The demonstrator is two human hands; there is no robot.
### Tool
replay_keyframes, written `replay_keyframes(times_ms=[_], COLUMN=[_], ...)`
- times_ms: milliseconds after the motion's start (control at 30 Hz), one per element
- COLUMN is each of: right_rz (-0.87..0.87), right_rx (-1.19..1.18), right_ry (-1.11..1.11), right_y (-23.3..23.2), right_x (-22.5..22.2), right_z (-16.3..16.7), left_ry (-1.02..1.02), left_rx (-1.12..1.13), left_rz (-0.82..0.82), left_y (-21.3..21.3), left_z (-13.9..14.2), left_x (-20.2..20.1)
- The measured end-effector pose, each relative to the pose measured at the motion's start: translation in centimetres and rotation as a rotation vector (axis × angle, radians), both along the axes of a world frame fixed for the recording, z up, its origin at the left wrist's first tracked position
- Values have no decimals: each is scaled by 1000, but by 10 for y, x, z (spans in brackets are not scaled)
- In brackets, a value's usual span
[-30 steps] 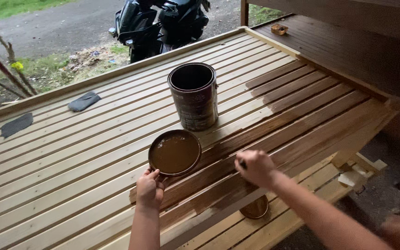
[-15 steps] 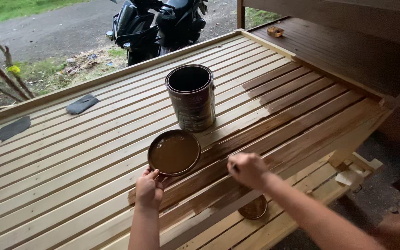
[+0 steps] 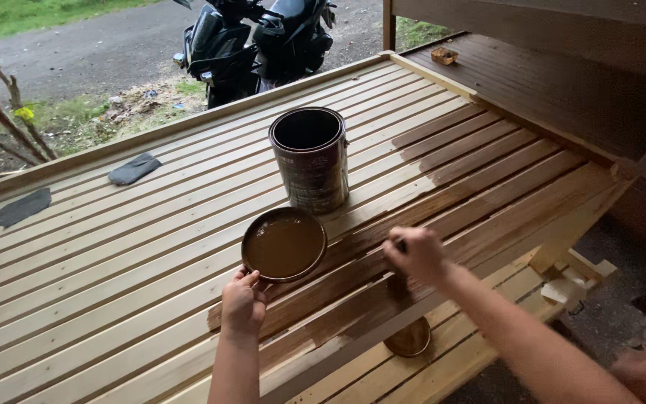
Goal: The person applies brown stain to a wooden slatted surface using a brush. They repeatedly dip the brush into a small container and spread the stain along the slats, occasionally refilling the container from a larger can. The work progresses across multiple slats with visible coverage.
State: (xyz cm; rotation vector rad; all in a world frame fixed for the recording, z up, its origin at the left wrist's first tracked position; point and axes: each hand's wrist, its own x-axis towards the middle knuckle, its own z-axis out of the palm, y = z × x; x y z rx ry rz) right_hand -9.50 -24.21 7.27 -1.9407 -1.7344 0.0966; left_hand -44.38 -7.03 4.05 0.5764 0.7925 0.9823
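Kneeling over a slatted wooden platform, I work with two bare hands close to the near edge. My left hand pinches the near rim of a round, shallow lid filled with brown stain, fingers curled narrow around its lip. My right hand is closed in a fist around a dark tool, most of it hidden in my grip, pressed to the slats just right of the lid. Below the near edge, between the two arms, one small round brown disc sits on a lower board. Slats under and right of my hands are stained dark brown; slats to the left and far left are pale, bare wood, with wide open room there.

Just beyond the lid stands one open cylindrical can, dark brown, with a printed label band wrapping its side and drips down the wall. It is upright, nearly touching the lid's far rim.

Farther left, two dark flat cloth pieces lie well apart along the platform's far rail. At the far right, one small tan block rests on a dark-stained deck that adjoins the platform's right edge. Past the far rail, one black motor scooter is parked on gravel.
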Motion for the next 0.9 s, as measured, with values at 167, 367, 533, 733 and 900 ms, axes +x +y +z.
replay_keyframes(times_ms=[167,367,533,733,900], right_rz=[27,172,-37,-9,274], right_rx=[247,184,13,-405,-4], right_ry=[-255,-192,-472,-1046,-978], right_y=[-2,-8,-9,-1,5], right_x=[34,5,37,-26,-122], right_z=[3,-3,17,-19,-42], left_ry=[41,10,-14,28,26], left_rx=[-29,-10,7,-14,48], left_rz=[21,-2,-16,16,-39], left_y=[-10,-12,-8,-15,-18], left_z=[17,23,17,26,46], left_x=[1,4,4,4,0])
